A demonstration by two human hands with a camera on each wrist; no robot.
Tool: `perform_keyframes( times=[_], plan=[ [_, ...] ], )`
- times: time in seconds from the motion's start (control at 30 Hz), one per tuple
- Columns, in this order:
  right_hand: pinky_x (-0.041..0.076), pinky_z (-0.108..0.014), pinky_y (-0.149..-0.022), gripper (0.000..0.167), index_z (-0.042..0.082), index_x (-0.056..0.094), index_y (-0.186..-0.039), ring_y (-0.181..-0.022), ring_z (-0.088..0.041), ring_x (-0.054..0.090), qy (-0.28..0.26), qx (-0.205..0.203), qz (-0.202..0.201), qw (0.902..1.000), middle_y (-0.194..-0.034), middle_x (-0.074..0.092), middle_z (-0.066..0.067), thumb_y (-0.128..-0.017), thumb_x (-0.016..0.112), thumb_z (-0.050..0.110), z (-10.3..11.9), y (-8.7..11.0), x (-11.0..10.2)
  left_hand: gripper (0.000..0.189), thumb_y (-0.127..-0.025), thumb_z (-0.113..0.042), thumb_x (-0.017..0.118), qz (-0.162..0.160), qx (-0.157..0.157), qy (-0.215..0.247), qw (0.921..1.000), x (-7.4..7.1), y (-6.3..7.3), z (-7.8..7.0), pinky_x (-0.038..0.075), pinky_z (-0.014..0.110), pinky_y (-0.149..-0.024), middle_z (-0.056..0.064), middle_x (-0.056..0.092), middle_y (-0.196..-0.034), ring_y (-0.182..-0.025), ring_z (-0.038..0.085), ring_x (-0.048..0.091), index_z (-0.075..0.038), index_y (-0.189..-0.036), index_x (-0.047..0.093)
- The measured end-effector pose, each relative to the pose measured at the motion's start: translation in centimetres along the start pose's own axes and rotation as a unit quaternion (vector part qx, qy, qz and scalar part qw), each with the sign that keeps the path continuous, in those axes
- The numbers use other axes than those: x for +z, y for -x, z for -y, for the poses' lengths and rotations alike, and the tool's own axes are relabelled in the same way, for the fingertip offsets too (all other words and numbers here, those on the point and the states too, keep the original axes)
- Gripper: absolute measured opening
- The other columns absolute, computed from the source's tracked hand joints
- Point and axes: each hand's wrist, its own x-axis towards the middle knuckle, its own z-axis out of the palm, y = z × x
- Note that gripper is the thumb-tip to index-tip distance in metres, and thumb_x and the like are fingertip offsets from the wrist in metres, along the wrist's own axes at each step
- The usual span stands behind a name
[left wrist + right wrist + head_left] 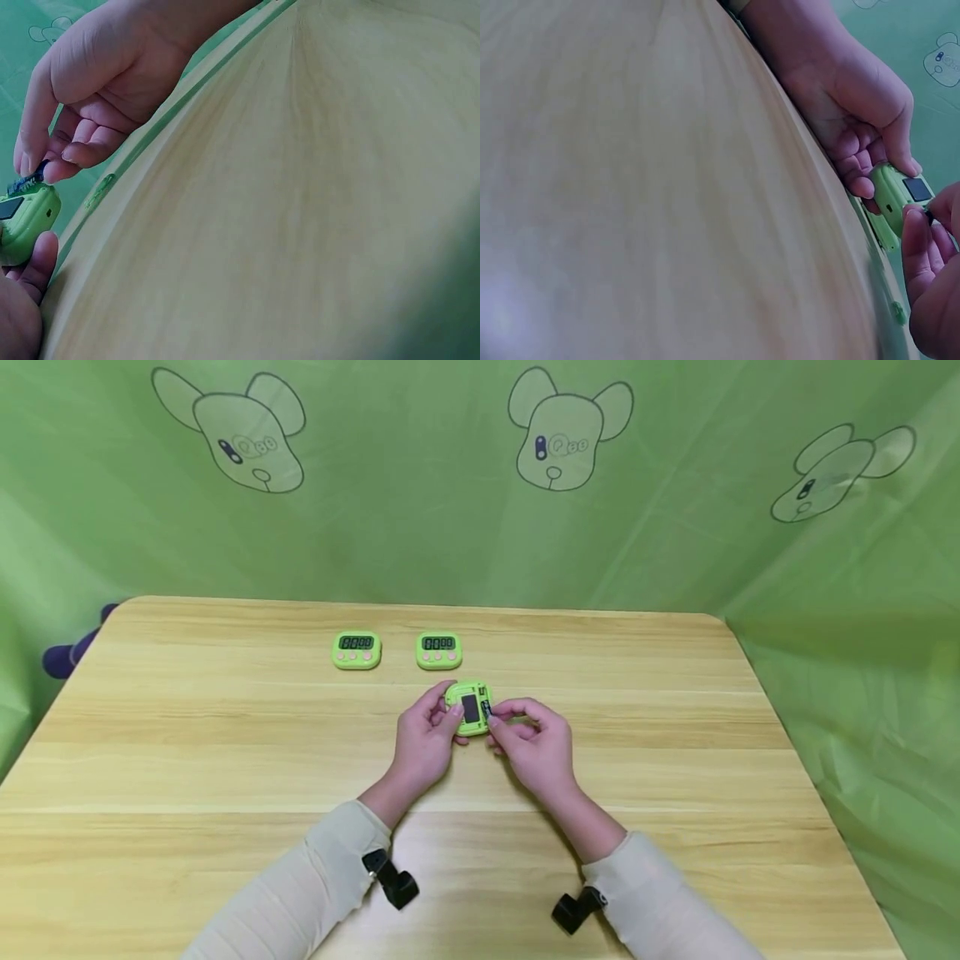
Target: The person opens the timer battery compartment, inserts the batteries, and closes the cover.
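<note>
My left hand (426,742) grips a green digital timer (456,696) turned back side up, with its thumb on the near face. A dark rectangle (470,708) sits in the middle of that back, and a battery slot runs open along the right side. Between thumb and fingertips, my right hand (536,743) pinches a small black battery (487,709) at this slot. The left wrist view shows the battery (28,180) tilted at the timer's edge. Above the tabletop, both hands meet at the timer, also seen in the right wrist view (889,196).
Two more green timers, one on the left (357,650) and one nearer the middle (438,650), lie face up beyond the hands on the wooden table (675,693). A small green piece (99,191) shows by the table edge. Green printed cloth (420,527) hangs behind.
</note>
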Motion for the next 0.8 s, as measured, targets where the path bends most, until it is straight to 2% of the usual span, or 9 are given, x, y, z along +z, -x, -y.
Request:
perform_keyframes(
  times=[0.13,0.33,0.4,0.5,0.67,0.8],
  plan=[
    [0.059,-0.048,-0.062,0.014,-0.019,0.066,-0.097,-0.071,-0.057,0.063,0.003,-0.019,0.0,0.9998,-0.093,0.063,-0.027,-0.084,0.067,-0.021,1.0,0.3,0.5,0.039,-0.098,0.003,0.058,0.0,0.004,-0.003,1.0,-0.1,0.0,0.0,0.059,0.037,-0.059,0.016,0.06,-0.086,-0.066,0.025,0.063,0.008,-0.137,0.053],
    [0.059,-0.03,-0.073,0.02,-0.018,0.069,-0.095,-0.081,-0.04,0.068,0.052,-0.049,-0.009,0.9974,-0.099,0.062,-0.028,-0.076,0.071,-0.023,2.8,0.7,1.0,0.039,-0.099,0.003,0.058,0.003,0.003,-0.008,1.0,-0.1,-0.1,0.0,0.059,0.036,-0.059,0.014,0.059,-0.085,-0.065,0.026,0.063,0.008,-0.137,0.052],
    [0.059,-0.029,-0.073,0.022,-0.017,0.069,-0.097,-0.081,-0.039,0.068,0.058,-0.051,-0.007,0.997,-0.102,0.062,-0.029,-0.076,0.072,-0.022,2.7,0.7,1.0,0.039,-0.099,0.003,0.058,0.003,0.0,-0.006,1.0,-0.2,0.0,0.0,0.059,0.036,-0.059,0.014,0.059,-0.085,-0.065,0.025,0.063,0.008,-0.137,0.052],
    [0.06,-0.034,-0.067,0.028,-0.016,0.067,-0.106,-0.075,-0.044,0.067,0.061,-0.033,0.001,0.9976,-0.108,0.063,-0.028,-0.078,0.073,-0.02,2.3,0.6,0.8,0.039,-0.099,0.002,0.058,0.004,-0.01,0.001,0.9999,-0.2,-0.1,-0.1,0.059,0.036,-0.059,0.015,0.06,-0.087,-0.066,0.023,0.063,0.008,-0.137,0.053],
    [0.059,-0.044,-0.059,0.049,-0.006,0.057,-0.133,-0.071,-0.048,0.067,0.029,0.03,0.031,0.9986,-0.12,0.063,-0.024,-0.087,0.071,-0.012,0.3,0.0,0.2,0.04,-0.099,0.002,0.057,0.008,-0.021,0.018,0.9996,-0.3,-0.1,-0.3,0.059,0.037,-0.06,0.018,0.063,-0.089,-0.065,0.023,0.062,0.009,-0.138,0.052],
    [0.059,-0.037,-0.057,0.048,-0.002,0.057,-0.136,-0.073,-0.04,0.07,0.04,0.057,0.044,0.9966,-0.11,0.068,-0.022,-0.091,0.07,-0.005,-0.5,-0.2,0.1,0.041,-0.1,0.002,0.056,0.014,-0.023,0.028,0.9992,-0.3,-0.1,-0.3,0.059,0.037,-0.06,0.021,0.066,-0.095,-0.065,0.022,0.062,0.009,-0.139,0.051]
  ],
)
